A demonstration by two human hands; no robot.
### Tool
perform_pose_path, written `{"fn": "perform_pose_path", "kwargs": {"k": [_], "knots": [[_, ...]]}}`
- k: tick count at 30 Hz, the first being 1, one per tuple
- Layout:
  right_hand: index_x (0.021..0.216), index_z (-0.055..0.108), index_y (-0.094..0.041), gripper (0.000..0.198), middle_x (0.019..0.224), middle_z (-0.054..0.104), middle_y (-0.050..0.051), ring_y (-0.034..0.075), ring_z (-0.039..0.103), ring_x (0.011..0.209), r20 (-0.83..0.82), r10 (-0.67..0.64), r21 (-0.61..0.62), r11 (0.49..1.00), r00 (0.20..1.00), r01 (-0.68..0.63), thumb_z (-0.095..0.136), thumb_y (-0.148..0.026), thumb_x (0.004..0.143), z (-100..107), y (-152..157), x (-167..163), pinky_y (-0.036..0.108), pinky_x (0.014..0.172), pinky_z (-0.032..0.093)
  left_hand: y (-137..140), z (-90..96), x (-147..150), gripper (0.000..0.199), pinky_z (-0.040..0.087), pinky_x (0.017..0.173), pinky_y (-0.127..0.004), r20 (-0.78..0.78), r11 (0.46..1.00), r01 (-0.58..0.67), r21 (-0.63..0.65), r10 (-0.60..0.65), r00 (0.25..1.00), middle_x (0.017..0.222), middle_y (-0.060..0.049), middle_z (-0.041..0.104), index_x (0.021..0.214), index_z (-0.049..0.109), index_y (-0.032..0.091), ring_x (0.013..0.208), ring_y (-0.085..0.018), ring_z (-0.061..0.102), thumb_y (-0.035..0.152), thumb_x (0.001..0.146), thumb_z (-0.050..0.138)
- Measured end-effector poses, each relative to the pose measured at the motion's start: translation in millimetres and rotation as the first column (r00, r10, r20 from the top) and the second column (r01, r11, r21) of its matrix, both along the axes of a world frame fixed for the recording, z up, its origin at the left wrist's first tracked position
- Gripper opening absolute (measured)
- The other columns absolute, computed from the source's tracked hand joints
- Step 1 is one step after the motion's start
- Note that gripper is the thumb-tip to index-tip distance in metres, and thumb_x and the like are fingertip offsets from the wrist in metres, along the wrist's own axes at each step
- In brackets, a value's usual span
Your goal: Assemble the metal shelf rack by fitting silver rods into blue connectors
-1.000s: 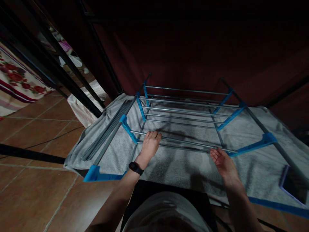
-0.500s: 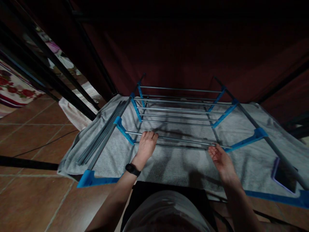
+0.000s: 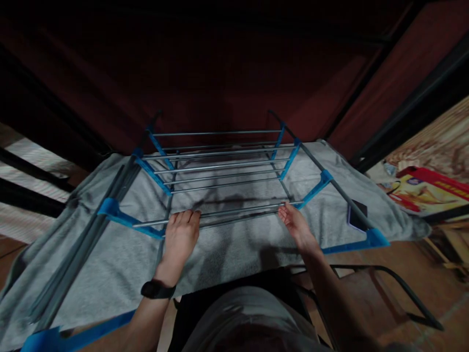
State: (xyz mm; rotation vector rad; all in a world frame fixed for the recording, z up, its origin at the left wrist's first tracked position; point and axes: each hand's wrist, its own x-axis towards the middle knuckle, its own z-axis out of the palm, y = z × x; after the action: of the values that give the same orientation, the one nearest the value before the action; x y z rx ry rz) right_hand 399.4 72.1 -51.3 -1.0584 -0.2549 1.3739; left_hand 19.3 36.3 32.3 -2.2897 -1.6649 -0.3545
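Our left hand [image 3: 181, 234] curls its fingers over a thin silver metal rod [image 3: 238, 211]; our right hand [image 3: 296, 226] pinches it between fingers.

Head-worn view, forward and down

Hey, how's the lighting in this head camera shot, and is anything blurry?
All in the head view: dim light, the red backdrop nearly black at the top; soft shadows darken the grey cloth near the right hand; the rods carry faint glints; the box at the right looks blurred.
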Motion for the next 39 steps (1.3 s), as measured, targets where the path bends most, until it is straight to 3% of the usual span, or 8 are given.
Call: {"fn": "perform_pose_path", "kwargs": {"k": [5, 14, 28, 34, 39], "knots": [[0.083, 0.064, -0.022, 0.012, 0.069, 0.07, -0.001, 0.012, 0.069, 0.065, -0.031, -0.003, -0.03, 1.0, 1.0, 0.002, 0.077, -0.023, 0.085, 1.9, 0.7, -0.9, 0.02, 0.065, 0.06, -7.4, 0.0, -0.7, 0.035, 0.046, 0.083, -0.043, -0.018, 0.998, 0.018, -0.053, -0.019, 1.0, 0.093, -0.013, 0.07, 0.115, 0.071, 0.013, 0.088, -0.03, 0.064, 0.016, 0.097, 0.042], [0.086, 0.066, -0.023, 0.014, 0.074, 0.074, -0.003, 0.011, 0.068, 0.063, 0.007, -0.022, 0.009, 1.0, 1.0, 0.022, 0.078, -0.021, 0.08, -0.9, 1.0, 1.8, 0.022, 0.064, 0.06, -10.8, -28.0, -19.8, 0.04, 0.05, 0.086, -0.043, -0.009, 0.985, 0.08, -0.156, -0.083, 0.997, 0.099, -0.015, 0.073, 0.122, 0.07, 0.014, 0.091, -0.029, 0.068, 0.022, 0.1, 0.037], [0.077, 0.064, -0.021, 0.02, 0.064, 0.068, -0.004, 0.01, 0.067, 0.061, 0.02, -0.059, -0.012, 0.998, 0.998, 0.059, 0.083, -0.027, 0.079, -3.2, -2.3, 2.4, 0.019, 0.065, 0.057, -5.1, -40.4, -19.5, 0.041, 0.053, 0.089, -0.043, 0.08, 0.966, 0.067, -0.25, -0.048, 0.996, 0.109, -0.014, 0.076, 0.123, 0.069, 0.014, 0.098, -0.03, 0.072, 0.028, 0.101, 0.037], [0.075, 0.063, -0.02, 0.019, 0.064, 0.068, -0.004, 0.009, 0.066, 0.062, -0.008, -0.06, -0.037, 0.998, 0.998, 0.06, 0.08, -0.025, 0.082, -7.9, -7.8, -0.2, 0.02, 0.067, 0.057, -5.8, -42.7, -18.5, 0.034, 0.053, 0.085, -0.037, 0.031, 0.952, 0.02, -0.305, -0.011, 0.999, 0.1, -0.011, 0.078, 0.115, 0.067, 0.017, 0.09, -0.026, 0.073, 0.029, 0.102, 0.038], [0.075, 0.067, -0.02, 0.02, 0.064, 0.069, -0.003, 0.011, 0.066, 0.06, 0.0, -0.055, -0.021, 0.998, 0.998, 0.055, 0.086, -0.026, 0.074, -6.9, -4.7, -0.6, 0.021, 0.064, 0.057, -4.3, -54.9, -19.7, 0.033, 0.054, 0.087, -0.038, 0.062, 0.943, 0.015, -0.333, 0.006, 0.998, 0.1, -0.011, 0.077, 0.113, 0.067, 0.016, 0.091, -0.027, 0.073, 0.028, 0.1, 0.039]]}}
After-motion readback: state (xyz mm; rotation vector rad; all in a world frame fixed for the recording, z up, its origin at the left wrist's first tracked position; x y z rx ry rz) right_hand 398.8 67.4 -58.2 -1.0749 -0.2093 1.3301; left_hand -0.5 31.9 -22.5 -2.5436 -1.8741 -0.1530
